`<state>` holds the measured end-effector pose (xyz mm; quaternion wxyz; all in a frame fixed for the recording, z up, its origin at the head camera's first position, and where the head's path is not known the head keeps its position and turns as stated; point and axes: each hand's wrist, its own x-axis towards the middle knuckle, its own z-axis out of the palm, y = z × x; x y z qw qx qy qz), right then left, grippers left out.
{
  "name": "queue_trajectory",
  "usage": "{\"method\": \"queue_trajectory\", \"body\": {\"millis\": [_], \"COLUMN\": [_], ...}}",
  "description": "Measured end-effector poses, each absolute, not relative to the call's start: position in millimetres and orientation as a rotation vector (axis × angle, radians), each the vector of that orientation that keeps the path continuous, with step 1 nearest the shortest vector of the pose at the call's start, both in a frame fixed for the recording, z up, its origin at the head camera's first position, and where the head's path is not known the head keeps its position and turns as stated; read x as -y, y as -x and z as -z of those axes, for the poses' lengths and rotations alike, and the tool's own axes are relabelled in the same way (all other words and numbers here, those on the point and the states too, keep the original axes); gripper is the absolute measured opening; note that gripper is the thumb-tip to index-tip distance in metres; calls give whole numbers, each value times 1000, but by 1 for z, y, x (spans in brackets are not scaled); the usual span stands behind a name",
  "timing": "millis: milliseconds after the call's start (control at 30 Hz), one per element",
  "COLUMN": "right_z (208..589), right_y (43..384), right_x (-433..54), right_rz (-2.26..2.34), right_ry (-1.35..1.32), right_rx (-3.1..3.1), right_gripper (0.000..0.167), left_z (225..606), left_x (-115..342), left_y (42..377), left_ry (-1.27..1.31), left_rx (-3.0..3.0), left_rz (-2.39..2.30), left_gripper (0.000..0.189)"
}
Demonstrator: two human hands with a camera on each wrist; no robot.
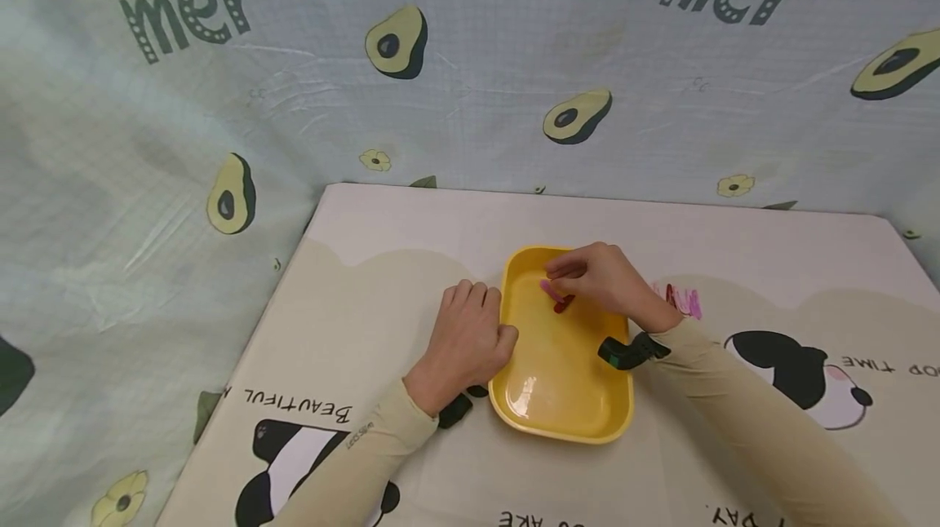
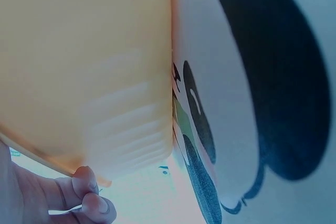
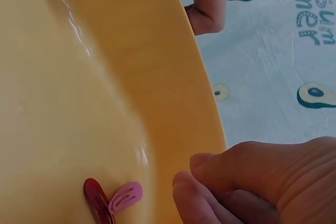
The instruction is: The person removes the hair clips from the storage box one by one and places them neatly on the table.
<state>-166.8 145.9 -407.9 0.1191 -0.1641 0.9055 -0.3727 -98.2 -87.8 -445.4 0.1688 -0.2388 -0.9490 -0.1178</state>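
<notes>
A shallow yellow tray (image 1: 561, 396) stands on the table. My left hand (image 1: 473, 331) grips its left rim, with the thumb over the edge and the fingers outside; the left wrist view shows curled fingertips (image 2: 94, 198) at that rim. Inside the tray, near its far end, lie a pink hair clip (image 3: 126, 196) and a dark red hair clip (image 3: 97, 198), touching each other. My right hand (image 1: 605, 278) hovers over them, fingers loosely bent. In the right wrist view its fingertips (image 3: 202, 163) sit beside the clips, with nothing visible between them.
Several pink and red hair clips (image 1: 689, 301) lie on the table right of the tray, partly behind the right wrist. The table cover (image 1: 382, 307) carries printed dogs and lettering. A curtain (image 1: 470, 62) with avocado prints hangs behind the table.
</notes>
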Motion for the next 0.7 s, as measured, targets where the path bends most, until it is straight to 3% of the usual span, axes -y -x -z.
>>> {"method": "queue_trajectory", "body": {"millis": [700], "right_z": [422], "right_y": [182], "right_x": [-133], "right_rz": [951], "right_ry": [483], "right_rx": [-2548], "right_gripper": [30], "left_z": [447], "left_x": [89], "left_y": [99], "left_ry": [687], "left_rx": [2720], "left_rz": [337], "left_gripper": [15]}}
